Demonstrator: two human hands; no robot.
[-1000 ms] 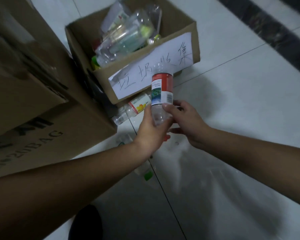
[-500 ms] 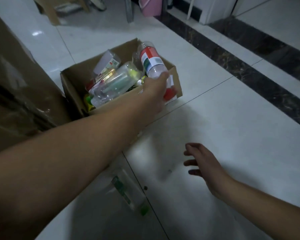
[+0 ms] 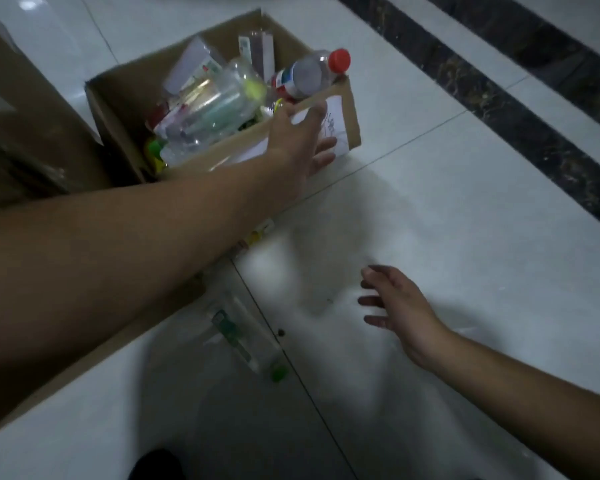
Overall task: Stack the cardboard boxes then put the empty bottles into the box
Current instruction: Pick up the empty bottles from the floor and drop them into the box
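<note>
While both hands (image 3: 297,143) (image 3: 400,308) spread empty, a green-capped bottle (image 3: 243,337) lies below the left forearm (image 3: 136,244).

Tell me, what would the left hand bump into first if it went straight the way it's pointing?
Probably the cardboard box: the left hand points at its front wall, by the white paper label. The red-capped bottle on the rim lies just beyond, though depth is unclear.
</note>
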